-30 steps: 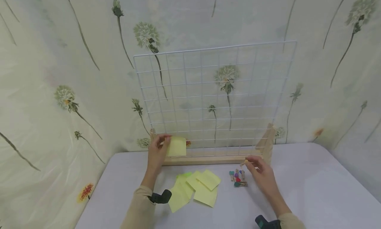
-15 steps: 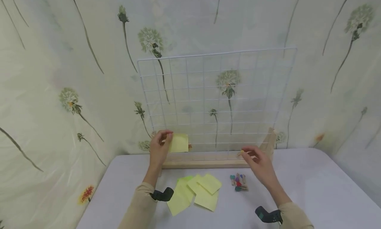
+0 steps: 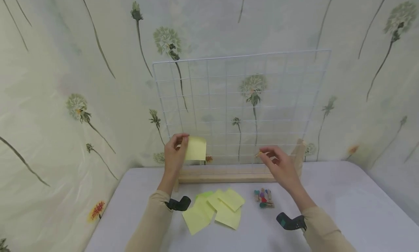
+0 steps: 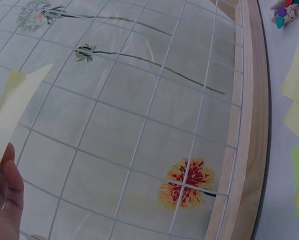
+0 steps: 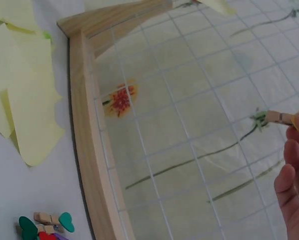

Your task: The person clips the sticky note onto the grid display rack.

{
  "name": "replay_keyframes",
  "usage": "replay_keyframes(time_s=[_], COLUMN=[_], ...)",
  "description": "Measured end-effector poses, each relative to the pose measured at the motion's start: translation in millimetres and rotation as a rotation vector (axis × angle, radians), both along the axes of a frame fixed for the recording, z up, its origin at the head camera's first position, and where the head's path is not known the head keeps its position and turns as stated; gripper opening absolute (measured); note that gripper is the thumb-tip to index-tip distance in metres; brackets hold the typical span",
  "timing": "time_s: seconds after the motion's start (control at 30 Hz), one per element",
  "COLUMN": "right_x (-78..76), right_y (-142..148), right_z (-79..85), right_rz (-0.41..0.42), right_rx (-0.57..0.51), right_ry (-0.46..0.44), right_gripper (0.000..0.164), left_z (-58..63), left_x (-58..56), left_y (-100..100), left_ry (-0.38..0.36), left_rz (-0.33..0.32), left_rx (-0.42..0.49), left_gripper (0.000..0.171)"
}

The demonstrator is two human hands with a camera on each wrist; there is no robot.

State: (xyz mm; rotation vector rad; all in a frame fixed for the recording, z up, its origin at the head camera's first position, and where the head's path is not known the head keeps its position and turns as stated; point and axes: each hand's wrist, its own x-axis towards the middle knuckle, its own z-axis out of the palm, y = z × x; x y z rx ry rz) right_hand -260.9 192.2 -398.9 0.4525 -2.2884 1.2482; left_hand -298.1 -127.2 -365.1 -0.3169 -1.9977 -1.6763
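Yellow sticky note (image 3: 197, 149) pinched in left hand (image 3: 175, 151), raised slightly in front of wire grid (image 4: 147, 118). Clothespin (image 5: 280, 118) pinched in right hand (image 3: 279, 164), lifted inward from clothespin pile (image 3: 263, 200) below. Gap narrowed; note and pin apparently being brought together, not yet touching.

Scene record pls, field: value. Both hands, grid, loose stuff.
left hand: pinches a square yellow paper note by its left edge
right hand: pinches a small wooden clothespin
grid: white wire grid panel standing in a pale wooden base
loose paper: overlapping yellow and green paper notes on the white table
loose clips: heart-topped wooden clothespins, right of the notes
clipped to grid: nothing visible
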Motion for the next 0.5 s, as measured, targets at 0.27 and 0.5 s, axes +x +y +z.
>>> replay_keyframes(time_s=[0.27,0.5], right_x=[-6.1,-24.7], right_y=[-1.4,-1.4], right_z=[18.4,25.7], right_rz=[-0.024,0.015], right_rx=[0.012,0.012], right_ry=[0.012,0.039], right_gripper=[0.023,0.026], left_z=[11.2,26.8], left_x=[-5.1,-8.3], left_y=[-2.6,0.4], left_ry=[0.015,0.051], left_rz=[0.005,0.013], left_rx=[0.031,0.042], left_gripper=[0.022,0.020])
